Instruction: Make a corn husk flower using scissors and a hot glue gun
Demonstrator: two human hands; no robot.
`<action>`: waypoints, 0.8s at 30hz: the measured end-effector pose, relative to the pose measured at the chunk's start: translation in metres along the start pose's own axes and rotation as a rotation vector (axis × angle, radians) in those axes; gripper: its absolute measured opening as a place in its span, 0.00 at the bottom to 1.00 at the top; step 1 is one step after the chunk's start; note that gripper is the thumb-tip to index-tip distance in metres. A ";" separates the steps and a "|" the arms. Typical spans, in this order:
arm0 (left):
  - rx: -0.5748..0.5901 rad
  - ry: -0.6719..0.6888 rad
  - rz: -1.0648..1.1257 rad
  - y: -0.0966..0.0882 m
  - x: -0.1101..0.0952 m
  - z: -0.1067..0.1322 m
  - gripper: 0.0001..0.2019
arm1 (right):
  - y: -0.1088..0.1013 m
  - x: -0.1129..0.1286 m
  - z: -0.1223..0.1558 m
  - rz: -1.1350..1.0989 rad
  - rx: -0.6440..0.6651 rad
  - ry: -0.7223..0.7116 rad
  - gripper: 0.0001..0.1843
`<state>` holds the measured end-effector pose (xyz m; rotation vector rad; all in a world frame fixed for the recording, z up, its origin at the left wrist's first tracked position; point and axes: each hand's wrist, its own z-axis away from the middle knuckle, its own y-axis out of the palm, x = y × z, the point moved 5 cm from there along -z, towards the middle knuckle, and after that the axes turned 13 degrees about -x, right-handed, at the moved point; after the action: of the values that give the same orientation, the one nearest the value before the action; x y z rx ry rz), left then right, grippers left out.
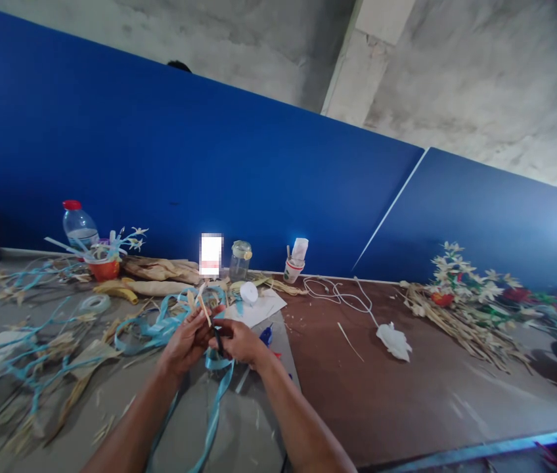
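My left hand is closed in a pinch on a thin pale straw stick that points up from its fingers. My right hand is closed beside it, fingertips touching the left hand, gripping a light blue ribbon and a small dark item I cannot make out. The ribbon loops under both hands and hangs down toward me. More blue ribbon lies coiled on the grey table just behind my left hand.
Dried husks and blue-wrapped stems are scattered at left. A water bottle, orange cup, glass jar and paper cup stand by the blue partition. Straw flowers lie at right on brown board.
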<state>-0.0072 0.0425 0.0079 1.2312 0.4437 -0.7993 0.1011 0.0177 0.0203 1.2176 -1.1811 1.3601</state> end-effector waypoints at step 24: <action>-0.317 0.304 -0.286 -0.009 -0.006 -0.012 0.19 | -0.011 -0.007 0.018 0.437 -0.341 -0.339 0.16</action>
<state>-0.0168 0.0547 0.0021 1.0042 0.9741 -0.7481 0.1145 0.0007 0.0153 0.9995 -1.9199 1.2103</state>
